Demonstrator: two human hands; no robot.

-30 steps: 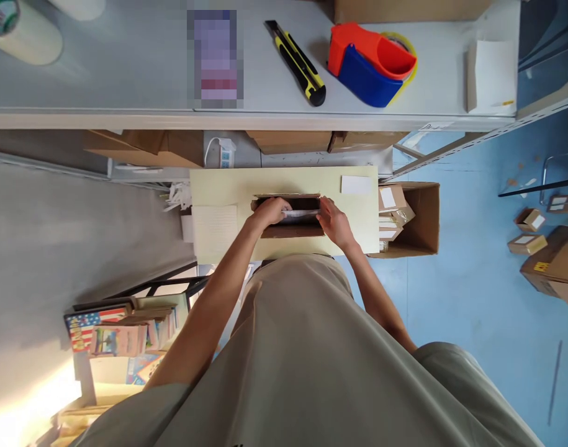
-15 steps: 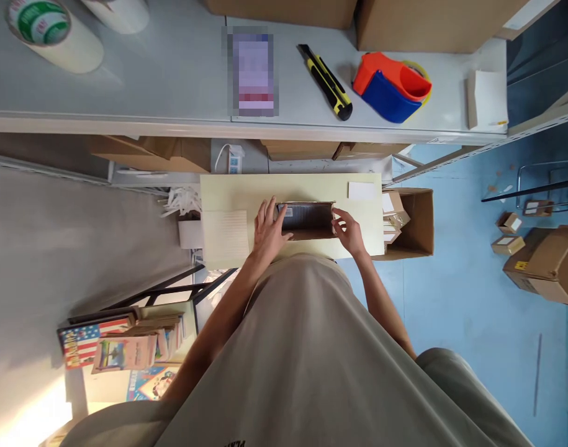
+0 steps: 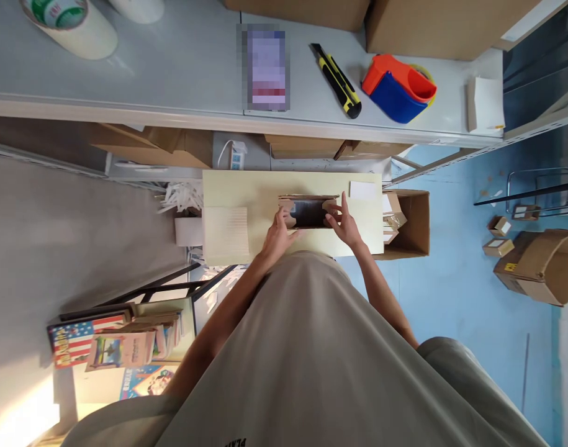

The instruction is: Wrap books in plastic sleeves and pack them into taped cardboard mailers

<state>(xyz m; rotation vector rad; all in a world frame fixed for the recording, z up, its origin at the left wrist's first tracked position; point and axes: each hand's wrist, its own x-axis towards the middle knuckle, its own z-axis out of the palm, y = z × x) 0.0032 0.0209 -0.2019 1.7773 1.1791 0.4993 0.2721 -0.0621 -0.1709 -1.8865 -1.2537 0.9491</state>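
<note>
A small open cardboard box (image 3: 308, 215) stands on the pale yellow tabletop, close to my body. Its dark inside faces up, and its two short end flaps are folded partly inward. My left hand (image 3: 278, 234) grips the left end, fingers bent over the flap and thumb along the near edge. At the right end, my right hand (image 3: 346, 227) touches the other flap with its lower fingers. Its index finger points up and away, apart from the rest. What lies deep in the box is too dark to make out.
Lined paper (image 3: 226, 232) lies left on the tabletop (image 3: 265, 183), a white slip (image 3: 362, 190) at right. An open carton (image 3: 416, 223) with small boxes adjoins the right edge. The shelf above holds a utility knife (image 3: 337, 82), a tape dispenser (image 3: 399, 88) and tape rolls (image 3: 72, 28).
Both end flaps of the box now lean inward over the opening. My left fingers have curled onto the left flap, and my right index finger has lifted and straightened. The view has shifted slightly.
</note>
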